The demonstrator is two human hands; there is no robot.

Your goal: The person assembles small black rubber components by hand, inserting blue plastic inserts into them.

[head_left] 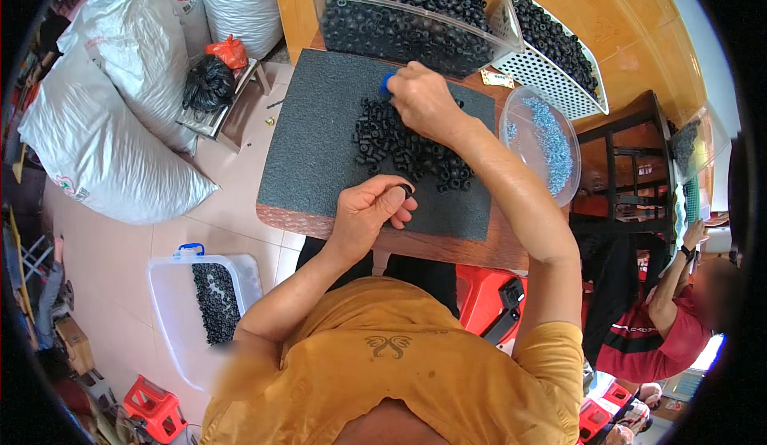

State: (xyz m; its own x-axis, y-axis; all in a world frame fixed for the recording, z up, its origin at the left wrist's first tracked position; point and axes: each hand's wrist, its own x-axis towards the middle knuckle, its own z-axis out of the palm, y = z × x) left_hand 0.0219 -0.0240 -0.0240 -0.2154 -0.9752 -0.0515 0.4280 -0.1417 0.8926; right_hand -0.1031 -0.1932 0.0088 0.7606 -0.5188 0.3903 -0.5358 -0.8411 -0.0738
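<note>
Near the front of the dark grey mat (307,141), my left hand (371,212) is closed with a small black ring-like part (407,191) pinched between thumb and fingers. My right hand (422,101) is a fist around a blue object (387,84); only one end shows, so its kind cannot be made out. Under and beside that hand lies a loose pile of small black cylindrical parts (393,145), with some spread toward the mat's right side.
Behind the mat stand a clear bin (415,31) and a white perforated basket (551,77), both holding black parts. A round tub (511,137) with small light-blue pieces sits at right. White sacks (112,125) and a floor bin (164,309) are left; another person (659,325) sits right.
</note>
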